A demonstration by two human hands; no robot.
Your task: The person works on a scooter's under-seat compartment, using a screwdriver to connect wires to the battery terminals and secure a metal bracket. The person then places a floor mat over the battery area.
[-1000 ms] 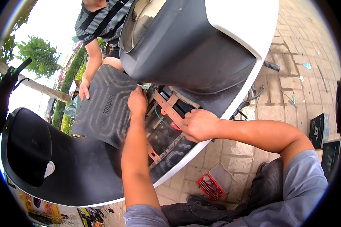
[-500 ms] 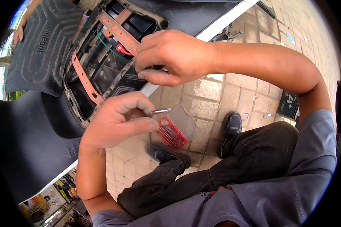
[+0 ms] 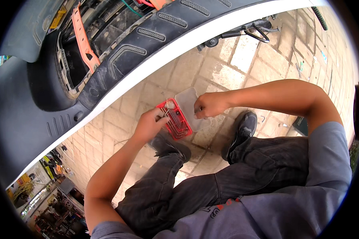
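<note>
On the paving lies a red case (image 3: 190,129) holding several L-shaped hex keys (image 3: 178,121). Its cloudy clear lid (image 3: 185,97) is folded back to the right. My left hand (image 3: 147,125) reaches over the case's left side, thumb and fingers pinched on a thin silver piece that looks like a hex key. Above the lid's right part hangs my right hand (image 3: 211,104), its fingers curled in. Whatever it holds, if anything, is hidden.
A scooter's black footboard (image 3: 147,36) with a white edge runs across the upper left, its compartment uncovered beside an orange metal bracket (image 3: 83,40). A kickstand (image 3: 259,32) juts out underneath. My shoes (image 3: 243,129) flank the case. Tools (image 3: 52,167) lie at lower left.
Both hands have come down from beside the scooter to the case on the ground. The view has tilted, so the scooter sits higher. The person's hand on the mat is out of view.
</note>
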